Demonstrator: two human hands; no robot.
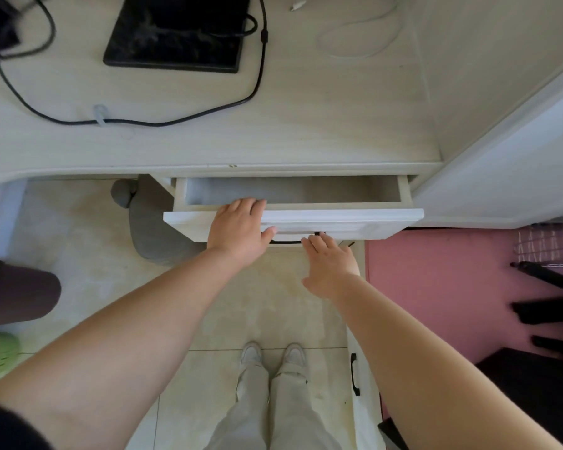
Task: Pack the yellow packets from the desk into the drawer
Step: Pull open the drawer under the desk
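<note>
Where the desk (306,125) begins at the left, a black cable (30,105) is seen looping across it, followed by a black pad (176,37) and, further right, a white cord (355,43). No yellow packets can be found on the visible top. Below the desk edge, the drawer (338,219) stands partly out, and the part of its inside that shows holds nothing. Its front panel is gripped by the left hand (238,228), whose fingers are curled together over the top edge while the thumb is pressed against the face. Beside it, the right hand (330,264) is raised under the panel, its fingers held close together and reaching the black handle (286,242). Whether they are hooked round it cannot be told. At the far right a pink mat (436,287) is laid on the floor. Packing is judged not yet begun: the drawer is open, but packets are yet to be located, carried over and placed inside.
</note>
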